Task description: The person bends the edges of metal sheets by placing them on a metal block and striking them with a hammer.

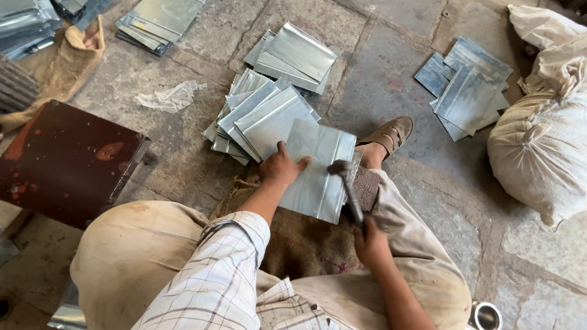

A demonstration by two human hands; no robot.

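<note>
Hammer (346, 183) work on a folded metal sheet (318, 168) is the step in hand, judging by the pose: the person sits on the stone floor (202, 43) with the sheet across a small block (368, 186) beside the knee, over a piece of burlap (299, 238). The left hand (280, 166) lies flat on the sheet, fingers spread, pressing it down rather than gripping it. The right hand (370, 243) is closed around the hammer handle near its end, with the head just above the sheet's right edge. To do this well, the blows should probably fall squarely along that edge where the block backs it, with the left hand kept well away from the head and firm enough to stop the sheet skating. A stack of similar sheets (263, 119) touches the far end of the worked one; more piles (468, 85) lie further off, near tied sacks (538, 146). A dark metal box (64, 162) stands to the left, and a sandalled foot (388, 135) rests beyond the block
</note>
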